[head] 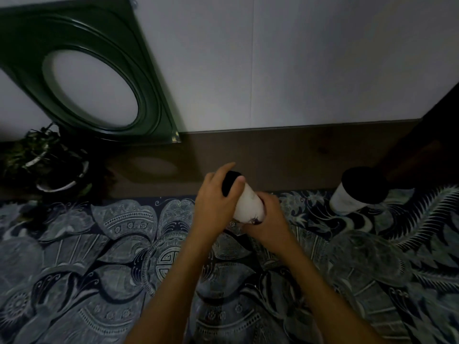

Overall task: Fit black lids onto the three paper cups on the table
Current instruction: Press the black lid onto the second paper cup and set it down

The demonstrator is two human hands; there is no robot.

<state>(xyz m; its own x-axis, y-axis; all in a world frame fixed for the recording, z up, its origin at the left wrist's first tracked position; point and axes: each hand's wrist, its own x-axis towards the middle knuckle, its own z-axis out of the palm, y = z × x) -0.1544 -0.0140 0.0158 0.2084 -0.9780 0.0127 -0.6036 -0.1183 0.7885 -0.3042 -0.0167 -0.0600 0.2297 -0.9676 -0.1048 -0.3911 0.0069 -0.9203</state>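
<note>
A white paper cup [248, 203] is held tilted above the patterned cloth, its top pointing away to the left. A black lid [229, 182] sits on that top. My left hand [214, 197] curls over the lid, thumb on the cup's side. My right hand [267, 217] grips the cup's lower end from the right. A second white cup [346, 198] with a black lid [362, 183] on it stands at the far right of the cloth. No third cup shows.
A dark blue patterned cloth [124, 256] covers the table. A potted plant [49, 165] stands at the far left. A green square frame [94, 70] with a round opening leans on the white wall. A dark object [422, 150] rises behind the right cup.
</note>
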